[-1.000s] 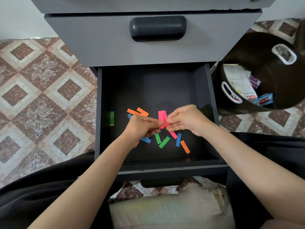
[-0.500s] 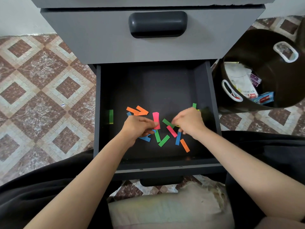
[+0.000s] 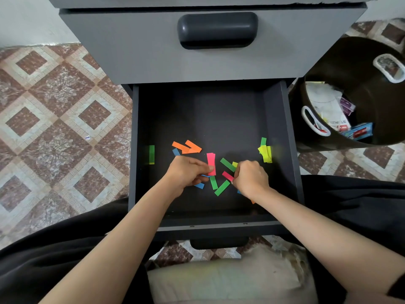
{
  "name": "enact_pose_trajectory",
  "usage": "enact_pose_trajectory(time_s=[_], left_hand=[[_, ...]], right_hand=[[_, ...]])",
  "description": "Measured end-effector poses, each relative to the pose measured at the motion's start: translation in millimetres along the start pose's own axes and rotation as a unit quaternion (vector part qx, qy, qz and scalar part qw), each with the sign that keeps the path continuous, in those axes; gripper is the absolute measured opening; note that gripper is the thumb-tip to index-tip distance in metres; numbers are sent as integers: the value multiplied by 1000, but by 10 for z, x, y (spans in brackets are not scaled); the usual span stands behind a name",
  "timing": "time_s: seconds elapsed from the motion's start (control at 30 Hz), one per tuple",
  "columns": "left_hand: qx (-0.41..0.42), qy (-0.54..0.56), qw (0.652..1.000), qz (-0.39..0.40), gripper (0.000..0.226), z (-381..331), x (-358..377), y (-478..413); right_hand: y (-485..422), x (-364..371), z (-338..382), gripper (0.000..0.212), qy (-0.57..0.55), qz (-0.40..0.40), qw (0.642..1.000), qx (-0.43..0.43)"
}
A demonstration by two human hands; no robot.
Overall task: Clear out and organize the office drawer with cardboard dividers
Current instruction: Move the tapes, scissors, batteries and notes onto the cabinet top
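Note:
The open dark drawer point(image 3: 276, 119) holds several small coloured paper strips scattered over its front half. My left hand point(image 3: 186, 173) pinches a stack of pink strips point(image 3: 211, 162) that stands upright from its fingers. My right hand point(image 3: 251, 177) is down on the drawer floor, its fingertips pinching a pink strip point(image 3: 227, 175) that lies there. Green strips point(image 3: 221, 188) lie between my hands, orange strips point(image 3: 188, 147) behind my left hand, and yellow strips point(image 3: 266, 152) by the right wall. One green strip point(image 3: 151, 154) lies at the left wall.
A closed grey drawer with a dark handle point(image 3: 217, 29) sits above. A dark bin point(image 3: 361, 69) holding papers and packets stands on the tiled floor to the right. A cushion point(image 3: 230, 279) lies below the drawer front.
My hands have moved apart; the left keeps the pink stack. The right hand has dropped toward the front, onto the pink strip on the drawer floor.

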State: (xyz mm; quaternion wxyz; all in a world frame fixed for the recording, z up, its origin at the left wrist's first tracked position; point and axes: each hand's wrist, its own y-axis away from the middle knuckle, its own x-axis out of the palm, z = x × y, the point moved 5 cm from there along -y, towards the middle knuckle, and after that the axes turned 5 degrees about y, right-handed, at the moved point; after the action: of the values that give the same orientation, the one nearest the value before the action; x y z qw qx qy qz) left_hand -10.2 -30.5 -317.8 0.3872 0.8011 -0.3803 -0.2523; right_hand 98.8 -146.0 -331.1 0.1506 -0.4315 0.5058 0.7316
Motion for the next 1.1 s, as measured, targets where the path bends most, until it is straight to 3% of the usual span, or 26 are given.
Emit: enact_pose_trajectory(time_s=[0.07, 0.17, 0.27, 0.4, 0.63, 0.9, 1.1], left_hand=[[-8, 18, 1000, 10, 7, 7, 13, 8], [-6, 34, 999, 16, 5, -13, 20, 31], [9, 49, 999, 3, 5, -38, 8, 32], [22, 38, 999, -20, 7, -48, -14, 19], [36, 25, 999, -22, 5, -60, 9, 5], [39, 11, 998, -40, 8, -57, 6, -4], [103, -26, 993, -49, 15, -106, 29, -20]], right_hand=[[-20, -18, 1, 21, -41, -18, 999, 6], [-85, -86, 12, 7, -227, -25, 973, 40], [-57, -186, 136, 7, -363, 19, 931, 42], [26, -221, 228, 10, -458, 83, 883, 54], [58, -241, 230, 18, -480, 122, 865, 84], [103, -213, 301, 13, -545, 184, 813, 90], [84, -235, 289, 23, -518, 146, 842, 45]])
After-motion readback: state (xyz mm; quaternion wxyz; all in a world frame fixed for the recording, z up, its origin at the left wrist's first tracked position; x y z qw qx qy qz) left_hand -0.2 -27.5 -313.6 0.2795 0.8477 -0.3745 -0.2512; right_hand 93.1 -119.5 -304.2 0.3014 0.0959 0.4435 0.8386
